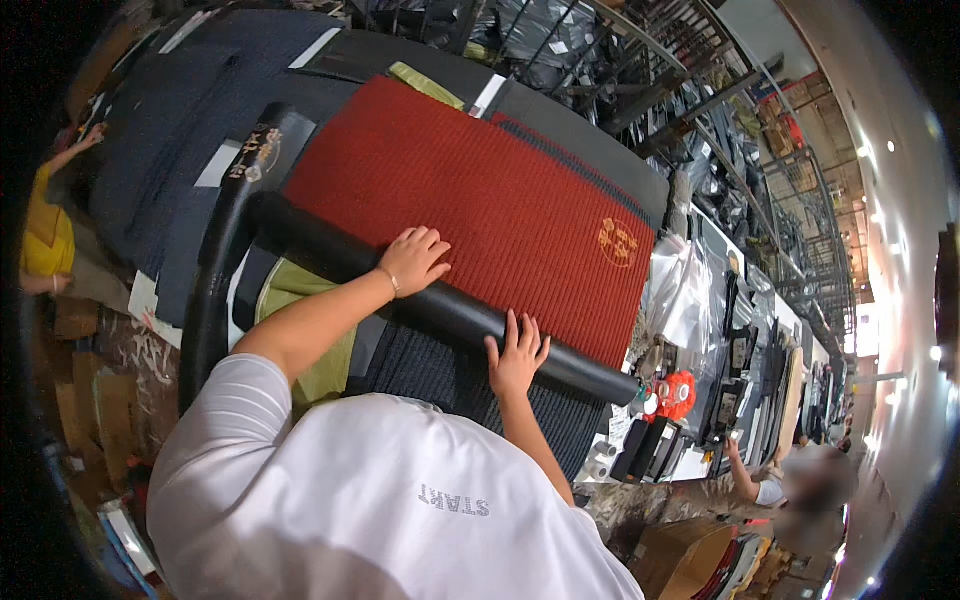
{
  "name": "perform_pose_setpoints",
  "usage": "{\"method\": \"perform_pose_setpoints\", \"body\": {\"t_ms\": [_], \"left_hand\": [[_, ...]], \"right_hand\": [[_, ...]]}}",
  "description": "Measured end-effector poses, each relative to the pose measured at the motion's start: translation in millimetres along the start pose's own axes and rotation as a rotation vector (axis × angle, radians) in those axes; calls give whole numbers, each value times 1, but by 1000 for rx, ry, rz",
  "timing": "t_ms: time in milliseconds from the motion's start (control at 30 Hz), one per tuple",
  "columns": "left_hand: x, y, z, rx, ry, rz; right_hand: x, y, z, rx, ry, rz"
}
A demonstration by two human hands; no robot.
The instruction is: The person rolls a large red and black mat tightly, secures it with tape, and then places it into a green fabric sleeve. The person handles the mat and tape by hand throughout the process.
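Note:
A red ribbed mat [470, 210] lies across the table in front of me, with a gold emblem near its right end. Along its near edge runs a long black roll [455, 308]; whether it is the same mat rolled up I cannot tell. My left hand [414, 262] rests on the roll's far side, its fingers reaching onto the red mat. Further right, my right hand [517, 357] lies over the roll with fingers spread. Both hands are open. A dark ribbed mat [450, 385] shows beneath the roll, on my side.
Another black roll [212, 270] with gold markings stands at the left. Dark mats [150, 150] cover the far left. Yellow-green cloth [310, 300] sits by my left arm. At the right are an orange-red tape roll [676, 396] and clear plastic [680, 280]. Other people [50, 230] work nearby.

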State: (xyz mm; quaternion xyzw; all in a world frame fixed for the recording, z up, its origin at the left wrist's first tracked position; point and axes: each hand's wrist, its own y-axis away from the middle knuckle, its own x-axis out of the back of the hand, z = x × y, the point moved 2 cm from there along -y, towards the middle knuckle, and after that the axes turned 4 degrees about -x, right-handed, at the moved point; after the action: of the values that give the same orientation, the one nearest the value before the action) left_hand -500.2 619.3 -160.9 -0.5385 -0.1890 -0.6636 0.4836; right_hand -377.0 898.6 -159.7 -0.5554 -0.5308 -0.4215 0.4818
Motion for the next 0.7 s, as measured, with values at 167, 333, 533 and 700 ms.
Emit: {"method": "perform_pose_setpoints", "body": {"t_ms": [167,333,533,700], "left_hand": [[-10,26,39,-111,-96,-7],[-25,-55,-2,-17,11,-191],[-48,-123,-47,100,17,-318],[-25,-176,-52,14,93,-607]], "right_hand": [[-8,-93,17,-98,-2,-26],[-4,-128,20,57,22,237],[1,-113,-20,117,155,-56],[2,-178,1,153,225,-96]]}}
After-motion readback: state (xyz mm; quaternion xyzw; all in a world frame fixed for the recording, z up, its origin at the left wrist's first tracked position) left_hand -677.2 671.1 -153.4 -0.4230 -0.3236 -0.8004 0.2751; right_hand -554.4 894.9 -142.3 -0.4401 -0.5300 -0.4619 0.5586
